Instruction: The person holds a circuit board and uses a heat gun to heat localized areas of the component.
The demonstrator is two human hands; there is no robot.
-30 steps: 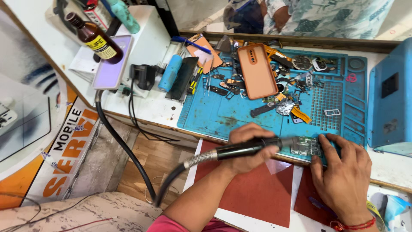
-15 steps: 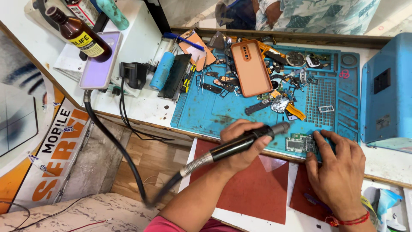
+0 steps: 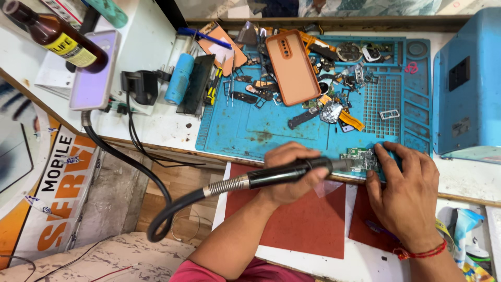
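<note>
left hand point(image 3: 292, 175) grasping hot-air wand point(image 3: 284, 174) | right hand point(image 3: 407, 190) pressing circuit board point(image 3: 359, 159) at mat point(image 3: 261, 130) edge

Left hand point(image 3: 289, 175): fingers curled in a closed grip, forearm angled up from lower left. Right hand point(image 3: 409, 196): palm down, fingers extended forward, flat.

Black hot-air handpiece point(image 3: 289, 173) lying level, nozzle over green circuit board point(image 3: 360, 159) at mat edge.

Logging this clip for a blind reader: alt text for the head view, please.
The left hand holds a black hot-air handpiece aimed at a small green circuit board, which the right hand steadies at the edge of a blue repair mat littered with phone parts.
</note>
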